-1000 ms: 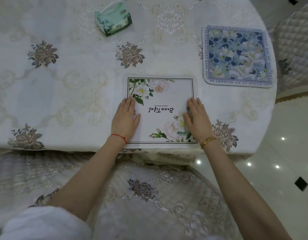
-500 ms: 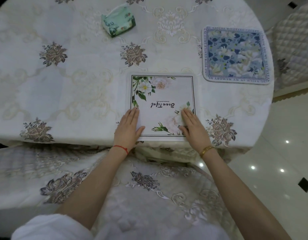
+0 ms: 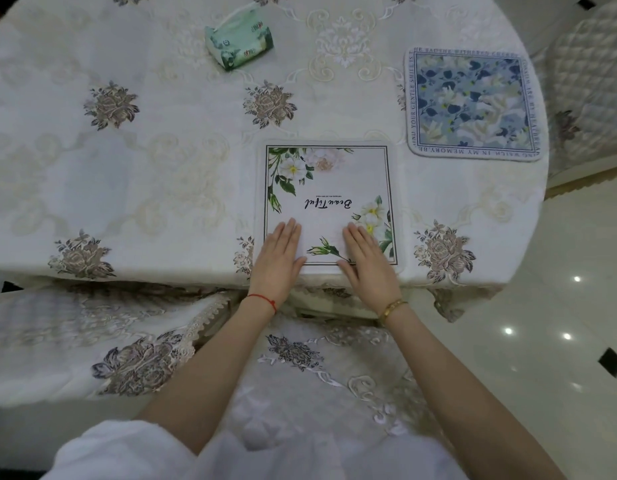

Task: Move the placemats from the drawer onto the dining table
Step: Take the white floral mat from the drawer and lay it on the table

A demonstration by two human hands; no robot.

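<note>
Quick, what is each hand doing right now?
Left hand: open, fingers flat on the white floral placemat.
Right hand: open, flat on the same placemat.

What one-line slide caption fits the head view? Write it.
Both hands press flat on the white floral placemat at the table's near edge; a blue placemat lies beyond.

Left hand [image 3: 277, 259] and right hand [image 3: 367, 263] lay flat over the white floral placemat [image 3: 329, 183], hiding parts of its near border. Tiny print beside its script unreadable. Blue placemat [image 3: 473, 105] border lettering only partly legible. Dining table [image 3: 144, 161] cut off at top and left edges.
</note>
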